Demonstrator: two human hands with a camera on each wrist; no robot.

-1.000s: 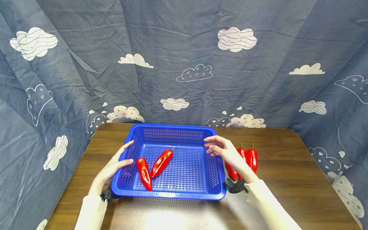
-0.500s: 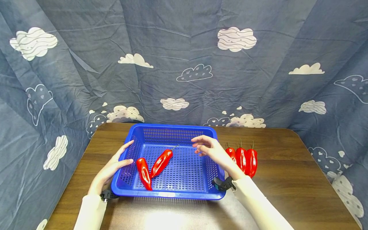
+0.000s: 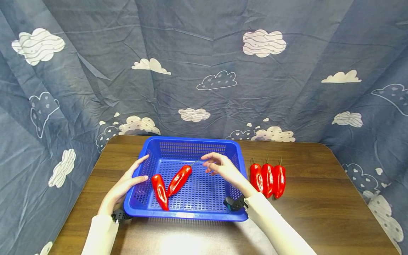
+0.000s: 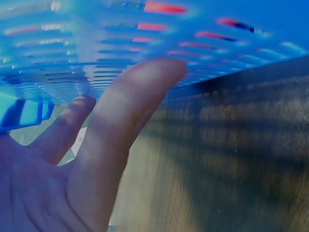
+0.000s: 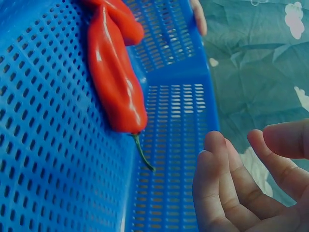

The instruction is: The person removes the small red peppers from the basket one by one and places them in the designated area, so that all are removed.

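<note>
A blue perforated plastic basket stands on the table. Inside it lie two red peppers: one at the left, and one beside it with a thin green stem. My left hand rests against the basket's left side, thumb and fingers extended over the rim in the head view. In the left wrist view my thumb shows against the slotted wall. Over the basket's right half hovers my right hand, fingers loosely bent and holding nothing, near the stem of the second pepper.
To the right of the basket, three more red peppers lie side by side on the brown wooden table, stems pointing away. A dark blue curtain with cloud prints hangs behind and around the table.
My right hand has moved left, from the basket's right rim to above its inside, uncovering the three peppers on the table. My left hand and the peppers have stayed put.
</note>
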